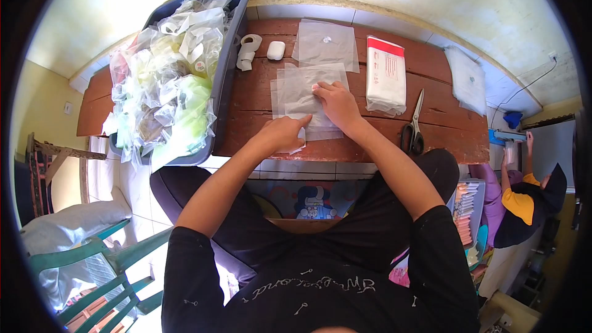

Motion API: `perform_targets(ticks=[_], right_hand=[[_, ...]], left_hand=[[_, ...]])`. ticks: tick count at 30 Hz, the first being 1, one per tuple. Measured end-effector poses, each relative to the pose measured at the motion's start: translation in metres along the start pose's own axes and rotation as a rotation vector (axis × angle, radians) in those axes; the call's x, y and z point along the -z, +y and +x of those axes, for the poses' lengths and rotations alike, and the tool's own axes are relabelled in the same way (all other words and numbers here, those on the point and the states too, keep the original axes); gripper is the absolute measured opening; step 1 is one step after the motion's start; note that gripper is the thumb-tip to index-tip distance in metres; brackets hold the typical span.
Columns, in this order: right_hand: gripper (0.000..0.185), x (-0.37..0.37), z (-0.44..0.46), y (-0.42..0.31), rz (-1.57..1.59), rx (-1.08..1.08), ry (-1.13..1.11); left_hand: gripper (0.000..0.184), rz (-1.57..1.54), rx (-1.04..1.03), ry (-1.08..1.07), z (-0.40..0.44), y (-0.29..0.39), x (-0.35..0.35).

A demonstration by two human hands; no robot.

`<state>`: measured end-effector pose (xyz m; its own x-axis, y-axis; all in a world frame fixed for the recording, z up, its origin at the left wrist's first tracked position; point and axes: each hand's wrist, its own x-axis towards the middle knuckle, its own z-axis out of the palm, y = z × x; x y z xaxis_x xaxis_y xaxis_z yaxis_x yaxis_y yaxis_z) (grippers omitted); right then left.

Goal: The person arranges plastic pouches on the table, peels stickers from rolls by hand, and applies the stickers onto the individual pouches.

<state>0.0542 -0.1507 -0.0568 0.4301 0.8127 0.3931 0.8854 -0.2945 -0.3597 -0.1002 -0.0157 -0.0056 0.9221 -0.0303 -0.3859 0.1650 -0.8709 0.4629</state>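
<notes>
Several thin translucent plastic sheets [302, 89] lie stacked on the brown wooden table [246, 123] before me. My left hand [283, 132] is at their lower left, its index finger stretched out onto the plastic; a small white piece shows beside its fingers, and whether they hold it is unclear. My right hand [336, 103] rests on the upper right of the stack, fingertips drawn together on the sheets; anything between them is hidden. Behind lies another set of clear sheets [327, 43] with a small white mark.
A grey bin [223, 86] heaped with plastic stands left. White roll [248, 51], white case [276, 50], red-and-white pack [386, 77], scissors [416, 124] and clear bags [467, 80] lie on the table. Another person [530, 203] sits far right; a green chair [108, 259] stands lower left.
</notes>
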Motion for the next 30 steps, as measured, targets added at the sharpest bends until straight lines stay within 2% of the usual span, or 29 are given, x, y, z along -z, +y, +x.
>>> perform_targets(ticks=[8,11,14,17,20,22,23,25,28,30], right_hand=[[0.019,0.001,-0.004,-0.003,-0.119,0.058,0.033],[0.019,0.007,-0.002,-0.010,-0.050,-0.005,0.037],[0.019,0.011,0.001,0.000,-0.049,-0.117,-0.047],[0.016,0.013,0.002,0.010,0.031,-0.006,0.041],[0.011,0.008,0.004,0.016,0.131,-0.005,0.068],[0.010,0.008,0.005,0.019,0.167,-0.013,0.059],[0.009,0.008,0.006,0.021,0.201,-0.021,0.053],[0.010,0.009,0.005,0.020,0.196,0.005,0.071],[0.011,0.009,0.002,0.020,0.170,0.066,0.095],[0.012,0.011,0.000,0.022,0.140,0.096,0.103]], left_hand=[[0.076,-0.008,0.018,-0.013,-0.002,0.004,0.004],[0.077,0.021,0.018,-0.018,-0.004,0.006,0.005],[0.071,0.050,0.031,-0.010,-0.005,0.004,0.006],[0.061,0.023,-0.054,-0.037,-0.008,-0.001,0.015],[0.054,-0.153,-0.093,-0.095,-0.006,-0.002,0.031],[0.056,-0.214,-0.078,0.091,-0.001,-0.003,0.035],[0.056,-0.214,-0.076,0.091,0.000,-0.001,0.035],[0.060,0.005,-0.005,0.240,0.005,0.006,0.033],[0.066,0.108,0.040,0.297,0.025,0.004,0.024],[0.068,0.135,0.051,0.262,0.039,0.000,0.023]])
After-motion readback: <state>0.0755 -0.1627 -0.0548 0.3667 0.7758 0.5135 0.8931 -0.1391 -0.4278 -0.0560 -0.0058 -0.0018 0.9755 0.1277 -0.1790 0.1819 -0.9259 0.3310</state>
